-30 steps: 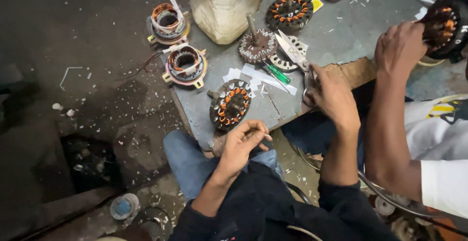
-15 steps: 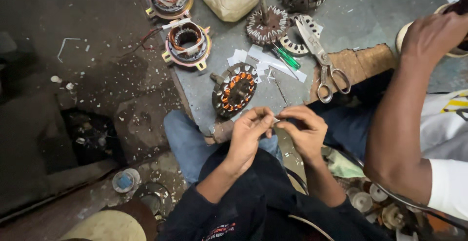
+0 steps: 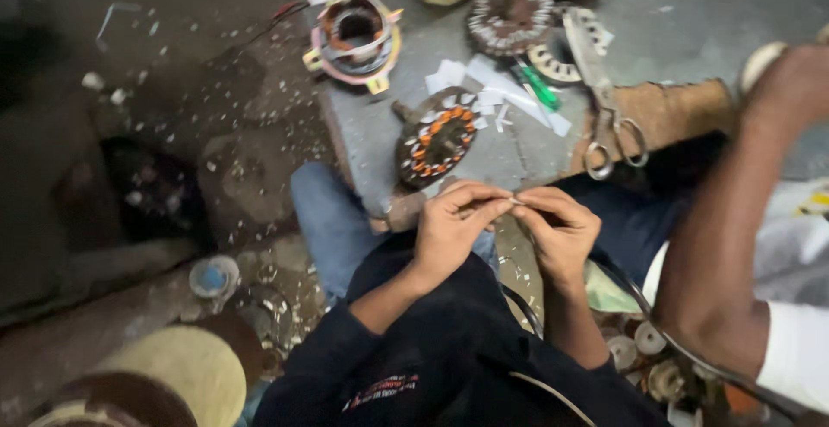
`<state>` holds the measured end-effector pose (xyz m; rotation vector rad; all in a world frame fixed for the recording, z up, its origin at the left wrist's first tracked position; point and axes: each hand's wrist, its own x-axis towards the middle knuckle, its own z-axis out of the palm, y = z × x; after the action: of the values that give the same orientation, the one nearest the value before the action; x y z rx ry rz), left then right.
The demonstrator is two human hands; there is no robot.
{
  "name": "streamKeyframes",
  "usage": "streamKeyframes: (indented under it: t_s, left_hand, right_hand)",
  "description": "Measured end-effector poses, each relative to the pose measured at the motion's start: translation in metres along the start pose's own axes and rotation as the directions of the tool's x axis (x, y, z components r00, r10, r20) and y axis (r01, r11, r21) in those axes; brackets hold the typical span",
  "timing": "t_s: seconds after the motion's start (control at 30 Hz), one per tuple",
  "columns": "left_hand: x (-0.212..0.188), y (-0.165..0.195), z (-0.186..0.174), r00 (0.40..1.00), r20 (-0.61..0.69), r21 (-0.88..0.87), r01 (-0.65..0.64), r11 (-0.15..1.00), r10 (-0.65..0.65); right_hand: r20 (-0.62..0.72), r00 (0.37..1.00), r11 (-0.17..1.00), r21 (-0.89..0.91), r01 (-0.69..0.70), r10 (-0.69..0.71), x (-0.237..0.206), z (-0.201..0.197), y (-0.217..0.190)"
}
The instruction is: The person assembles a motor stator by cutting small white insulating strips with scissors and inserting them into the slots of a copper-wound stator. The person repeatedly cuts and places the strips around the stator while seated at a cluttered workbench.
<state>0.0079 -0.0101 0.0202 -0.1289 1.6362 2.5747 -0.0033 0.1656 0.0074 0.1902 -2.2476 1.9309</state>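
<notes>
The left hand (image 3: 453,220) and the right hand (image 3: 560,224) meet fingertip to fingertip over the person's lap, both pinching a small pale strip (image 3: 515,200), seemingly paper or thin sheet, though it is too small and blurred to name surely; held between the two thumbs and forefingers like this, it sits close under the eyes, which suits fine folding or shaping; neither hand is free, each is closed on one end of the strip. Just beyond the left hand's knuckles a wound stator (image 3: 436,139) with copper coils lies tilted on the grey worktop (image 3: 380,142), near enough to be reached without shifting; further out from that hand stands a second stator with a yellow and pink frame (image 3: 352,37). Beyond the right hand lie white paper slips (image 3: 484,99), likely the stock for such strips, with a green-handled tool (image 3: 540,88) among them; scissors (image 3: 604,103) rest farther up and to that hand's outer side, handles toward the person, beside a brown block (image 3: 669,112). A co-worker's bare arm (image 3: 734,220) crosses on the right hand's far side, apart from it. Below and outward of the left hand, on the littered floor, sits a small round blue-topped cap (image 3: 211,276); a large tan roll (image 3: 164,375) lies nearer still.
</notes>
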Motion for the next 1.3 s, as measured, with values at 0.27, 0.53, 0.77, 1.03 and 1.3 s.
streamKeyframes:
  t_s: [0.27,0.53,0.77,1.03,1.3]
  left_hand:
    - [-0.015,0.008,-0.026,0.965,0.01,0.339,-0.248,0.907,0.26]
    - [-0.023,-0.027,-0.059,1.0,0.014,-0.059,0.014,0.998,-0.013]
    - [-0.021,0.001,-0.089,0.989,0.131,-0.345,0.107,0.933,-0.065]
    - [-0.006,0.048,-0.097,0.773,-0.379,0.423,-0.345,0.838,0.509]
    - [0.023,0.025,-0.114,0.924,-0.215,-0.175,-0.356,0.918,0.317]
  right_hand:
    - [0.21,0.975,0.996,-0.07,-0.055,0.069,0.005,0.012,-0.007]
    - [0.413,0.908,0.983,-0.127,0.136,-0.072,0.012,0.04,-0.02]
    - [0.58,0.752,0.833,-0.212,0.51,-0.313,0.037,0.059,-0.055]
    - [0.315,0.856,0.845,-0.223,0.487,-0.41,0.061,0.116,-0.065]
    - [0.327,0.858,0.797,-0.341,0.498,-0.396,0.063,0.143,-0.075]
